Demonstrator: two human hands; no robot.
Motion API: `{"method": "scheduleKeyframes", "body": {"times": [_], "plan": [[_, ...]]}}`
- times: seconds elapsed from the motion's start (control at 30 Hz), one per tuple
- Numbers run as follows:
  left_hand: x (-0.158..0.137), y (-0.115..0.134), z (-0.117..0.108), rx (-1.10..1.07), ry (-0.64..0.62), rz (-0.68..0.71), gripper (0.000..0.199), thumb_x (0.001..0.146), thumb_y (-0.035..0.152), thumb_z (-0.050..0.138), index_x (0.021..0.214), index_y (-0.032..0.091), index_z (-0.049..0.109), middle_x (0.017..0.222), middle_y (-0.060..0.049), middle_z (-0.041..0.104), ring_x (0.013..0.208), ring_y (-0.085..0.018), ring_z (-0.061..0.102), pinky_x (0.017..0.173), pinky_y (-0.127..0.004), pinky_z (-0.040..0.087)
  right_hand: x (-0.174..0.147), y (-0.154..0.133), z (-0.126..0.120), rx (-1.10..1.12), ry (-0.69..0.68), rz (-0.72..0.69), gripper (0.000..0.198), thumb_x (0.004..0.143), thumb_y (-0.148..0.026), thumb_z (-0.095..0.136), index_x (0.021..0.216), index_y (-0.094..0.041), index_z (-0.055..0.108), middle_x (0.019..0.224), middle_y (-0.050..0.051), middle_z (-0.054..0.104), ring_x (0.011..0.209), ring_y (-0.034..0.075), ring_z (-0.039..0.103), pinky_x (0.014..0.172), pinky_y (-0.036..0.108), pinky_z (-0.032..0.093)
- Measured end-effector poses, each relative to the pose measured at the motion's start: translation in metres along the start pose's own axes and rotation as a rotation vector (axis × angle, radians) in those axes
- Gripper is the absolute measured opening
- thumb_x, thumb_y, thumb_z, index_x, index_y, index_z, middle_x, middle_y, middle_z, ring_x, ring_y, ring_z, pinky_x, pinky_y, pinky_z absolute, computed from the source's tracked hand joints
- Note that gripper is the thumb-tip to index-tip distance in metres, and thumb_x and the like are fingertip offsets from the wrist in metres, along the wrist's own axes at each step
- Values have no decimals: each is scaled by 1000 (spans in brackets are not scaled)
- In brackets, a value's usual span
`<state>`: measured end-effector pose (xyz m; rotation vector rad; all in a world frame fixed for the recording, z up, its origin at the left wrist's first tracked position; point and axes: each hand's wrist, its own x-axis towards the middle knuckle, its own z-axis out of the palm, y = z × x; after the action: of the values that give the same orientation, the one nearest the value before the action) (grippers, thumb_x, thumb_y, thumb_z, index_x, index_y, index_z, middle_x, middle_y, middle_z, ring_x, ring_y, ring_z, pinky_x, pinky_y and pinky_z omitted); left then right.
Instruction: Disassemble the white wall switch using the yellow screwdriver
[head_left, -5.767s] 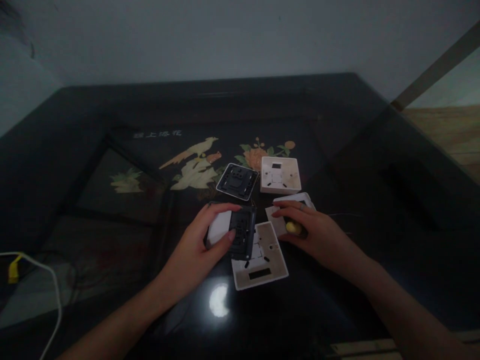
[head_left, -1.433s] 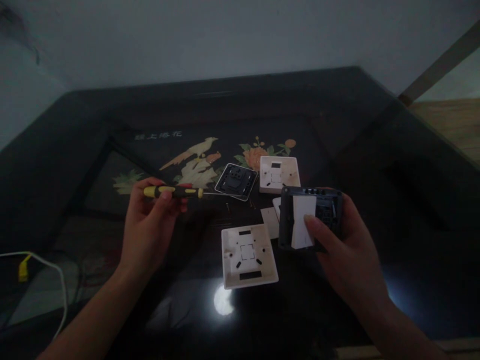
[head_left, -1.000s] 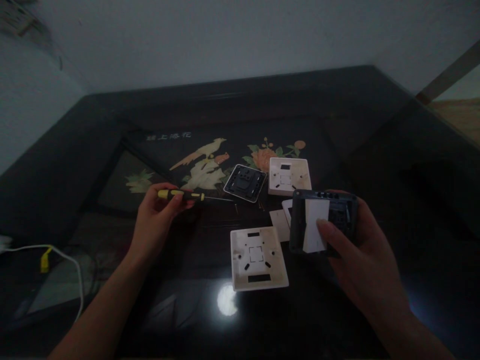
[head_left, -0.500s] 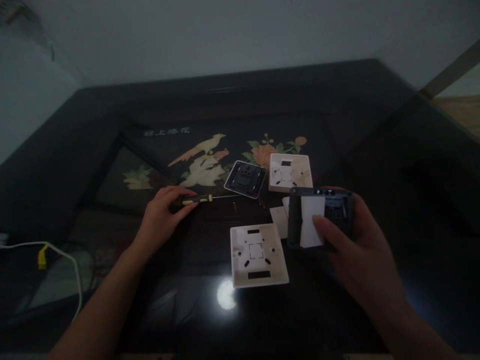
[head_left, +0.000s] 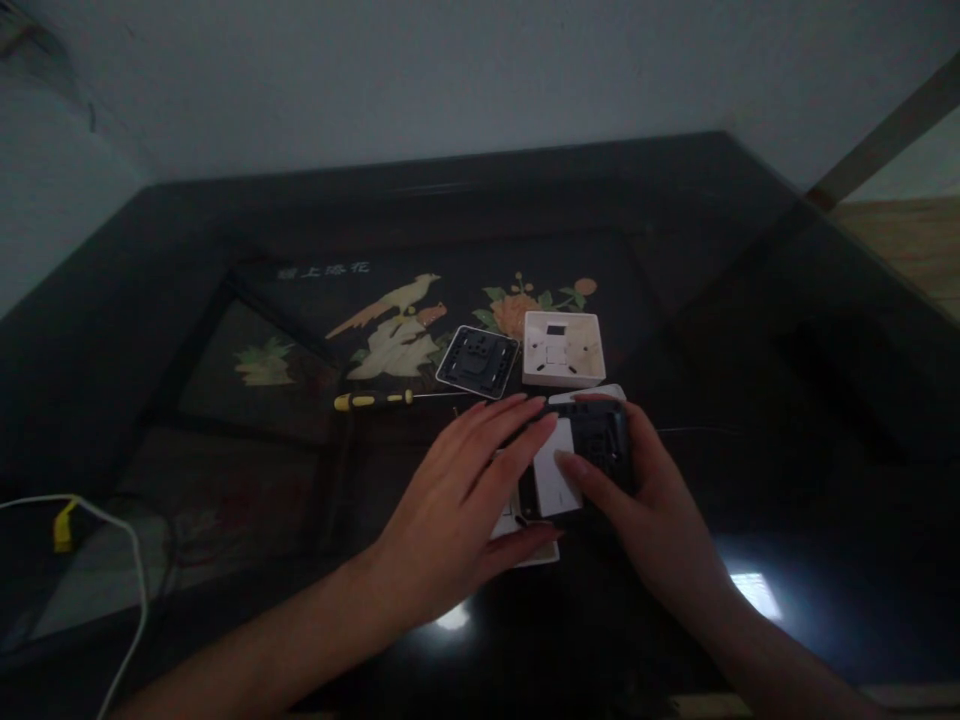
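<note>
My right hand [head_left: 660, 520] grips a wall switch [head_left: 606, 440] with a dark body and a white rocker, its thumb resting on the rocker. My left hand [head_left: 450, 510] is closed around the switch's left side, fingers along the top and thumb below. Under both lies a white square mounting box [head_left: 541, 555], mostly covered by my left hand and the switch. Behind the switch a white plate [head_left: 609, 391] shows only its far edge. A yellow-and-black screwdriver [head_left: 375, 400] lies on the table, its shaft pointing right.
A second white mounting box [head_left: 591, 368] stands beyond the switch, beside a dark square panel with a white rim [head_left: 478, 362]. The glossy black table [head_left: 712, 300] has a bird-and-flower picture. A white cable [head_left: 139, 560] with a yellow tag [head_left: 64, 528] runs along the left.
My left hand has let go of the screwdriver and moved right onto the switch. My right hand has brought the switch left, over the near mounting box.
</note>
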<state>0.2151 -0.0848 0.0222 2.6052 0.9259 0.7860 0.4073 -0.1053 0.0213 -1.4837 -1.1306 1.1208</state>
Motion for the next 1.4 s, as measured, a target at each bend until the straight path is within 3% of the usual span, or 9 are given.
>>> {"method": "scheduleKeyframes", "body": {"times": [0.23, 0.37, 0.43, 0.5, 0.67, 0.93, 1.1, 1.27, 1.4], "plan": [[-2, -3, 1, 12, 78, 91, 53, 91, 31, 65, 139, 17, 44, 135, -15, 58, 134, -27, 48, 116, -45, 38, -6, 3, 2, 103, -74, 24, 30, 86, -45, 64, 112, -32, 58, 111, 2, 69, 103, 22, 65, 86, 37, 59], [-7, -13, -16, -1, 131, -95, 55, 87, 29, 68, 137, 21, 45, 132, -12, 55, 125, -26, 52, 107, -40, 47, -6, 4, -2, 157, -45, 87, 32, 88, -48, 62, 117, -35, 59, 119, 0, 67, 113, 23, 63, 96, 41, 56], [-15, -26, -25, 60, 89, -259, 54, 87, 26, 67, 136, 23, 44, 130, -10, 53, 122, -26, 53, 104, -41, 48, -4, 4, -5, 197, -14, 109, 33, 88, -49, 63, 119, -37, 60, 126, 0, 65, 121, 24, 59, 104, 44, 51], [-27, -44, -33, 86, 10, -322, 51, 88, 26, 65, 135, 24, 46, 130, -10, 52, 121, -27, 53, 105, -44, 47, -2, 5, -8, 246, 6, 131, 35, 87, -49, 64, 120, -38, 59, 130, -1, 64, 126, 24, 57, 109, 47, 46], [-48, -78, -35, 120, -130, -298, 51, 87, 31, 66, 135, 24, 49, 130, -10, 55, 121, -31, 51, 104, -49, 45, 3, 10, -11, 260, 19, 108, 38, 88, -46, 64, 125, -42, 57, 135, -2, 61, 124, 25, 59, 107, 50, 48], [-48, -75, -23, 22, -283, -339, 48, 91, 31, 63, 136, 24, 51, 139, -10, 55, 128, -30, 47, 108, -53, 41, 5, 10, -12, 223, 52, 75, 48, 91, -41, 62, 136, -43, 47, 137, 2, 60, 120, 27, 63, 89, 41, 62], [-48, -75, -29, 42, -233, -308, 52, 89, 36, 66, 138, 26, 50, 143, -11, 50, 131, -33, 46, 108, -54, 42, 5, 8, -13, 246, 39, 90, 44, 89, -40, 65, 131, -44, 50, 131, 1, 62, 119, 27, 63, 91, 42, 61], [-45, -53, -32, 13, 14, -260, 40, 95, 25, 57, 134, 26, 49, 135, -7, 54, 125, -23, 53, 107, -41, 46, -3, 9, -11, 324, -201, 111, 50, 89, -40, 65, 135, -46, 47, 138, 1, 58, 127, 27, 58, 103, 48, 52], [-44, -28, -28, -150, 10, -219, 78, 87, 50, 66, 151, 26, 28, 150, -11, 42, 136, -26, 44, 112, -40, 44, -12, 8, -9, 411, -476, 175, 66, 91, -31, 65, 145, -51, 34, 146, -2, 53, 136, 24, 50, 115, 49, 38]]}}
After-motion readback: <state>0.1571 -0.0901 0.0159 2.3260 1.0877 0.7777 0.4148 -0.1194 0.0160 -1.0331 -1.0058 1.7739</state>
